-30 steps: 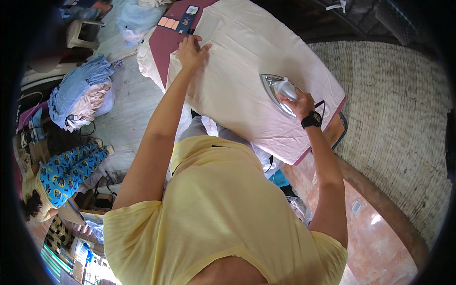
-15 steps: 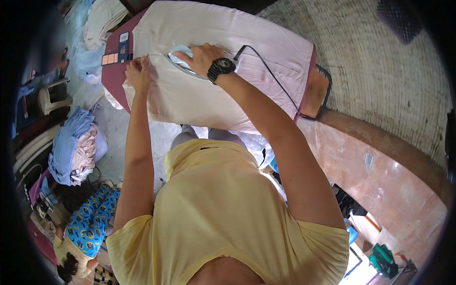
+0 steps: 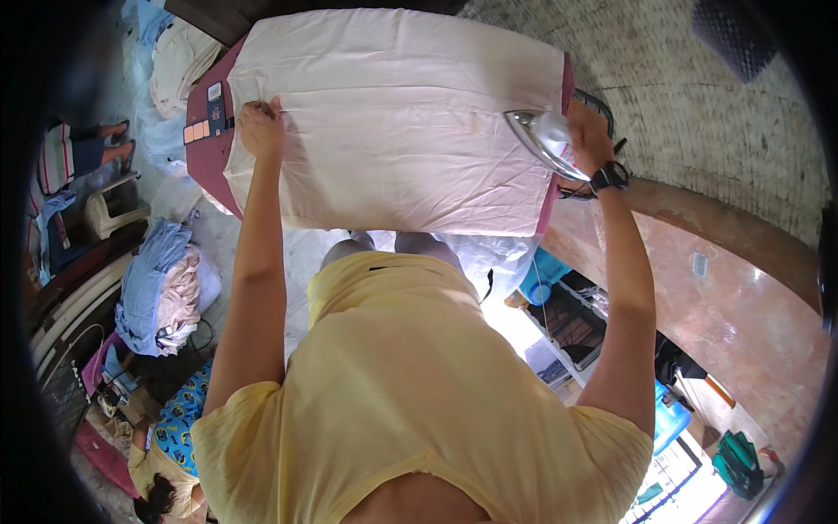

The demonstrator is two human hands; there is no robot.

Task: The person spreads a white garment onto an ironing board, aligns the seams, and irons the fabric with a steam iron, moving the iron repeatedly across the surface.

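A pale cream-pink garment [image 3: 393, 96] lies spread over an ironing board with a dark red cover [image 3: 202, 157]. My right hand [image 3: 591, 138] is closed round the handle of a white steam iron [image 3: 552, 131], which sits at the garment's right end with its metal soleplate edge showing. My left hand [image 3: 262, 129] rests at the garment's left end, its fingers curled and pinching the cloth. Beside it, on the red cover, lies a dark blue strip [image 3: 216, 109] with white and peach patches.
Folded blue and pink clothes [image 3: 157, 288] are piled at the left, near a pale plastic stool [image 3: 113, 205]. Another person [image 3: 175, 437] is at the lower left; someone's legs [image 3: 113, 144] show above. A low pink stone ledge [image 3: 698, 288] curves along the right.
My right hand has carried the iron rightward from the garment's middle to its right end. The left hand stays near the left end, its fingers now more curled.
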